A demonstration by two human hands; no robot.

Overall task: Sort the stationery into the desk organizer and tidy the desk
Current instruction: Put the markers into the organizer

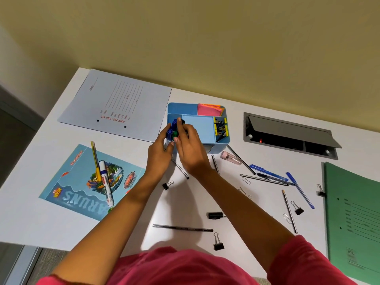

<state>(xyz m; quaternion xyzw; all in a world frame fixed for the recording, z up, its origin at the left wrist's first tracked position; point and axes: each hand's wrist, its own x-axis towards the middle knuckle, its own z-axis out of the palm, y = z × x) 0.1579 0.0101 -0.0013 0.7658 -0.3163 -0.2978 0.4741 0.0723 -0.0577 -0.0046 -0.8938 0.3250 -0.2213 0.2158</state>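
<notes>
Hands, left and right, around markers

White folder: "ART NO. 101L PL". Blue booklet: "ALL NEW". Marker: "WHITEBOARD".

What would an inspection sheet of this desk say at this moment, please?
Surface: white desk, scattered with stationery.
Job's things: blue organizer holds sticky notes and binder clips; markers at its front-left compartment.
Clutter: loose pens, pencils, black clip, paper clips; whiteboard marker on booklet; green folder; white file.
Hands: left hand and right hand both grip the markers.
Cables: nothing seen; grey desk hatch open.
Surroundings: yellow wall.
</notes>
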